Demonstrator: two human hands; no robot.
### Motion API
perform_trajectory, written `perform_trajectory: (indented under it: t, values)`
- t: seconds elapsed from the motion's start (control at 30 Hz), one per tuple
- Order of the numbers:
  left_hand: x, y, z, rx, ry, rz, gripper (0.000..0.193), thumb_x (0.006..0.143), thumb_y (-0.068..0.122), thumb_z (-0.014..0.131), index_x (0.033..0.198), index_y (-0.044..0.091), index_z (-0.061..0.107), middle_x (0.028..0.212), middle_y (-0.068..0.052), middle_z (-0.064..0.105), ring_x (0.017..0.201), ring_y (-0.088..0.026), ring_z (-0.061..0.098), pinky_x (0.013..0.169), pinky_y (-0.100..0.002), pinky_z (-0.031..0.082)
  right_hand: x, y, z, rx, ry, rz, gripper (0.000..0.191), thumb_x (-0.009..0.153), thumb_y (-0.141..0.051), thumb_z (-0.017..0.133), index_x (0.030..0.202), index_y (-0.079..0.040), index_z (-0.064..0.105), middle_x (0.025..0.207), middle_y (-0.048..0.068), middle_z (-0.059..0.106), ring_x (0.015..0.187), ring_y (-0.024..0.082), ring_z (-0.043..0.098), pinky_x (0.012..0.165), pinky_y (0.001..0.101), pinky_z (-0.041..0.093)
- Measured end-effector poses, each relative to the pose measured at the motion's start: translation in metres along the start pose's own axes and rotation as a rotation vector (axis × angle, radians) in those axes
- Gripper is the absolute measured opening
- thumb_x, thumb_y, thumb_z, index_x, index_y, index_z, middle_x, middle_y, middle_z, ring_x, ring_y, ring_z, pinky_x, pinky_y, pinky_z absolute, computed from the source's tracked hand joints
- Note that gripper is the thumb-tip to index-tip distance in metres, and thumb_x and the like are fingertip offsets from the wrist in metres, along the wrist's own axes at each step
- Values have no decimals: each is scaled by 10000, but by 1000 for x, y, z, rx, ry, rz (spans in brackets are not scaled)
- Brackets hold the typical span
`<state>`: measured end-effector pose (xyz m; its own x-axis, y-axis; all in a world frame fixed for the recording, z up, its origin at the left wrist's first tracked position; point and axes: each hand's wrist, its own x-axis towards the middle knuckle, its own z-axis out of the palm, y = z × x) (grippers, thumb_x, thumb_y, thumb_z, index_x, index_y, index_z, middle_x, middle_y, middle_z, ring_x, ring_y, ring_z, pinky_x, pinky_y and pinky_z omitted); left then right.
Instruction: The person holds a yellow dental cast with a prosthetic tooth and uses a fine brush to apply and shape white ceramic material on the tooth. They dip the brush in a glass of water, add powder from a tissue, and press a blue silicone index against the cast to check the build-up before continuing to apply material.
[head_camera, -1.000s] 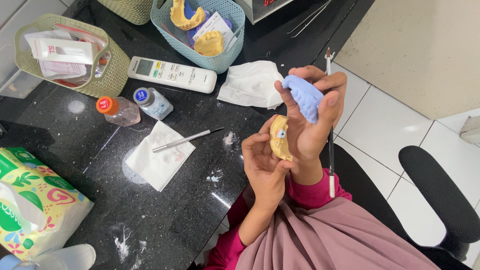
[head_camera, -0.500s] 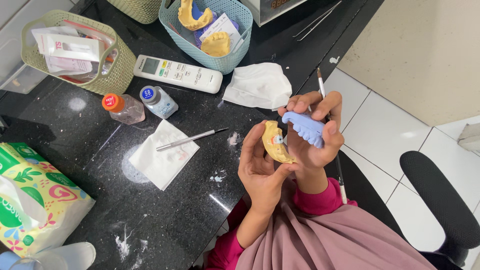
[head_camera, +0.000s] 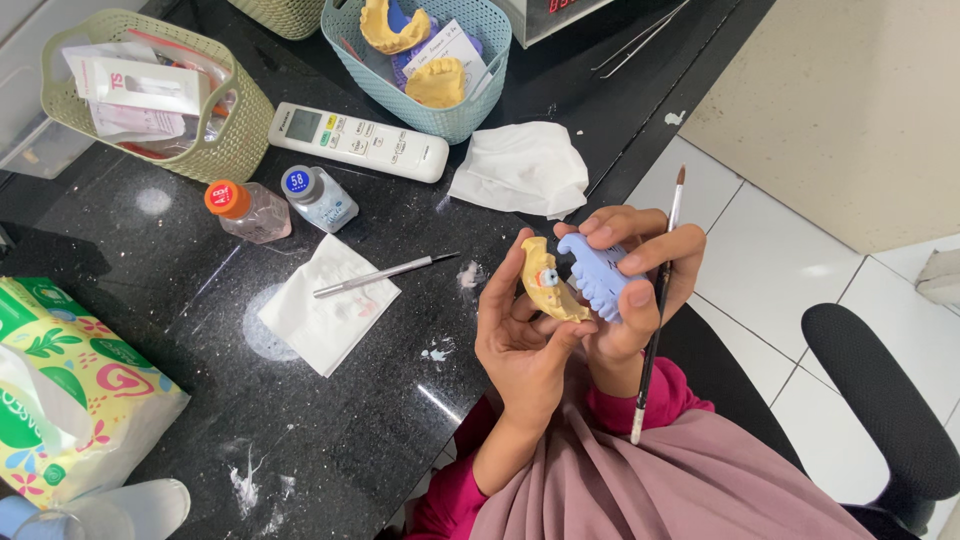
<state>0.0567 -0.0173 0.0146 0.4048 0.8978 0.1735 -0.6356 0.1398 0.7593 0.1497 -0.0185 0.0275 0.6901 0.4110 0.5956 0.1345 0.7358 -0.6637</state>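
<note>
the left hand (head_camera: 520, 340) pinches a yellow dental cast (head_camera: 548, 290) upright at chest height, its teeth turned toward the face for viewing. touching it, the right hand (head_camera: 630, 290) grips a pale blue articulator piece (head_camera: 597, 272) and tucks a thin brush (head_camera: 660, 300) between fingers, bristles up, kept ready. beyond, a metal spatula (head_camera: 385, 273) rests on a paper square (head_camera: 325, 315) on the black counter (head_camera: 330, 440); 2 small bottles (head_camera: 285, 205) stand farther off.

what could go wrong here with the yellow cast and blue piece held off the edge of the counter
1. The yellow dental cast in the left hand sits over the lap, past the counter edge; a slip could drop and chip it.
2. The right hand holds both the blue piece and a brush, so its grip may be weak.
</note>
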Motion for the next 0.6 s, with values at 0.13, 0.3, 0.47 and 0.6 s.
perform_trajectory:
  t: [0.13,0.3,0.47,0.6]
  values:
    - [0,-1,1,2,-8,3,826,854,-72,828,1548,-59,381,1691,-244,353,1373,-305,583,1081,-400,628,0,-2,2,20,39,61,397,1050,-400,681,1085,-88,437,1029,131,568,1025,222,624,952,447,646]
    - [0,0,3,14,2,-18,805,872,-90,798,1552,-51,367,1674,-246,361,1424,-304,570,1075,-389,629,-2,-3,4,238,92,230,378,1087,-368,658,1040,-73,426,1055,135,549,1030,214,586,994,450,625]
    - [0,0,1,13,35,27,801,868,-89,795,1544,-29,368,1693,-230,308,1385,-285,585,1036,-372,642,5,-3,2,161,121,259,327,1075,-355,618,1074,-87,432,1089,146,584,1112,244,647,962,462,629]
    - [-5,0,-4,-16,69,75,806,880,-57,829,1546,12,382,1713,-221,298,1159,-265,699,949,-347,667,34,5,-9,-3,-135,209,264,1091,-273,646,1065,-40,524,1095,166,680,1082,240,697,959,399,625]
